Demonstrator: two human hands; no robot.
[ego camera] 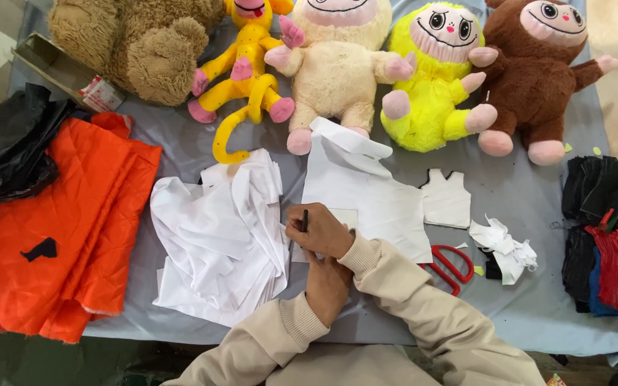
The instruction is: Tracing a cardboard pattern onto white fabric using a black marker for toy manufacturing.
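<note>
My right hand (pixel 320 230) gripped a dark pen (pixel 305 219) upright over the white fabric piece (pixel 366 193) at the table's centre, while my left hand (pixel 327 286) rested closed just near it, steadying.

Soft, even daylight fills the scene, bright without glare. Shadows under the plush toys (pixel 337 71) are faint. Focus is sharp throughout; slight wide-angle bending shows at the edges.

Far left, an open brown cardboard box (pixel 51 66) lies tilted beside the brown teddy. A small white packet with red print (pixel 101 94) sits at its near end. No signs or screens.
</note>
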